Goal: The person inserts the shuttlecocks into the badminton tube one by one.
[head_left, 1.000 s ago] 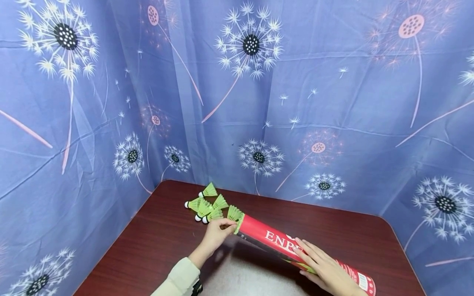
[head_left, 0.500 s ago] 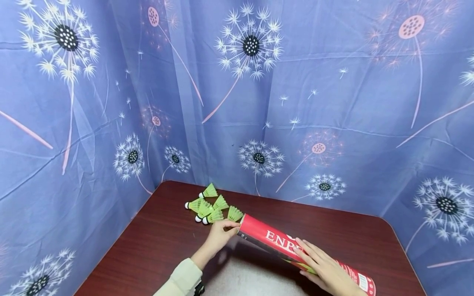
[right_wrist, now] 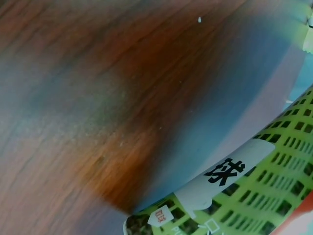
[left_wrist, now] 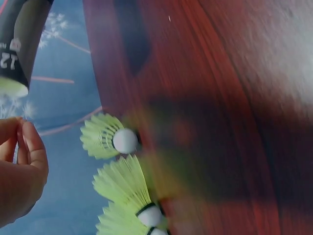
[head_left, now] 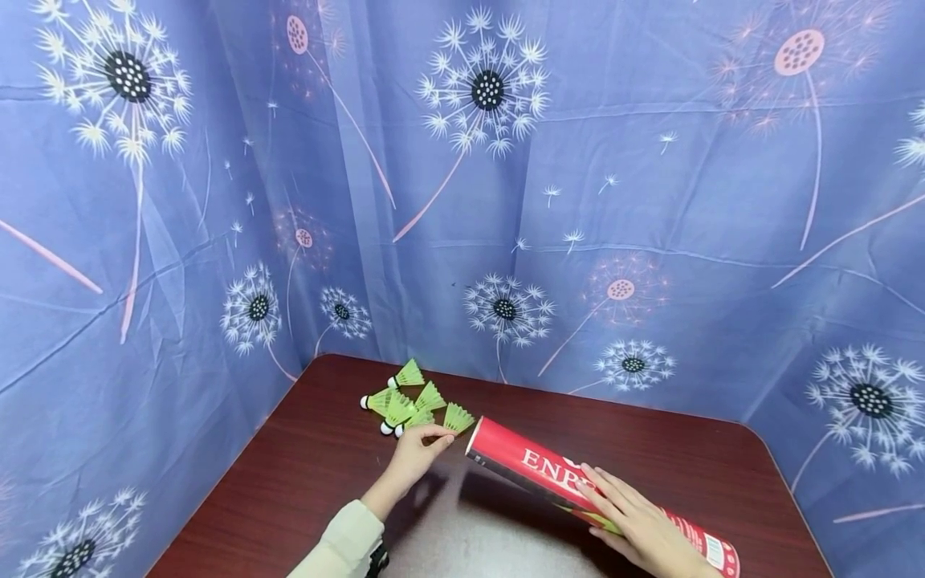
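Note:
My right hand (head_left: 639,514) grips a red cardboard shuttlecock tube (head_left: 531,459), fingers over its top and thumb on the near side. The tube lies slantwise, its mouth raised toward the left; its green printed side (right_wrist: 274,181) fills the lower right of the right wrist view. Just off the mouth is my left hand (head_left: 415,459), thumb and fingertips together with nothing visible between them, also seen in the left wrist view below the tube's end (left_wrist: 17,54). Beyond that hand, yellow-green shuttlecocks with white tips lie clustered; the nearest shuttlecock (head_left: 457,417) overlaps the fingertips in the head view.
Several shuttlecocks (head_left: 409,373) lie toward the back left of the dark red-brown wooden table (head_left: 289,466). A blue curtain with dandelion prints (head_left: 405,160) stands along the table's back and sides. Light glares off the near middle of the tabletop.
My left hand first pinched a shuttlecock's feathered end at the tube's mouth, pushed it inside, then drew back to the left with nothing visible in it. The right hand and tube shifted slightly right.

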Action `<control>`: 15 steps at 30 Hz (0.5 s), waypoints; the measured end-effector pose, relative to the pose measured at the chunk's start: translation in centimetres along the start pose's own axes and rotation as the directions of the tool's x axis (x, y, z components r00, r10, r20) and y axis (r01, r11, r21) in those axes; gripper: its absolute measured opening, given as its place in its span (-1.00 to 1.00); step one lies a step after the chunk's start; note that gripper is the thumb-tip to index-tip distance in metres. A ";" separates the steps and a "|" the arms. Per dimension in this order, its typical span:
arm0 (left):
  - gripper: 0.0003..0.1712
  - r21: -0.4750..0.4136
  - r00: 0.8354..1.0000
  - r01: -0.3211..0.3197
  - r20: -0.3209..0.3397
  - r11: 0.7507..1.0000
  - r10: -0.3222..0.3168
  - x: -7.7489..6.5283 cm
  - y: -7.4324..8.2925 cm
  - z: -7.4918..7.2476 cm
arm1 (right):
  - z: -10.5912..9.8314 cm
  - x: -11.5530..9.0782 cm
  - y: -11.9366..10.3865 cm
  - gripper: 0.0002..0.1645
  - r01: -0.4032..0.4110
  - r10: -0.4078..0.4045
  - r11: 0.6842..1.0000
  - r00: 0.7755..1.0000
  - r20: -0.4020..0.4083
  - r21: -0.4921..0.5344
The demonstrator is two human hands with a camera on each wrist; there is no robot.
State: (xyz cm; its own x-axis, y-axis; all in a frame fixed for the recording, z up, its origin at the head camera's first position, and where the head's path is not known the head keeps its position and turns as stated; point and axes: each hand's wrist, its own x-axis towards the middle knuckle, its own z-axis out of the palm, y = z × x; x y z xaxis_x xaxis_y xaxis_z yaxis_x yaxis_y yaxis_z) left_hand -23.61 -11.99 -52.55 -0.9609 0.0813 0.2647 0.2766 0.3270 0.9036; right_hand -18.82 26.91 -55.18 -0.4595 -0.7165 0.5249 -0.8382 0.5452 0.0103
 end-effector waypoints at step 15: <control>-0.91 0.250 0.979 -0.088 -0.157 0.964 0.130 2.1 -2.7 -4.2 | -0.5 -0.8 0.1 -0.07 -0.029 0.029 1.000 0.999 0.014 -0.012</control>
State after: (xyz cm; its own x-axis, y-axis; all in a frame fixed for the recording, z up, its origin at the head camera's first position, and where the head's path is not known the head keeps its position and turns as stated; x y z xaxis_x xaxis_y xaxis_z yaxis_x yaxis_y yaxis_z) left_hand -26.32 -16.68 -53.00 -0.9026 -0.0259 0.4297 0.3482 0.5431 0.7641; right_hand -18.42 27.77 -55.19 -0.4876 -0.7065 0.5130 -0.8211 0.5708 0.0056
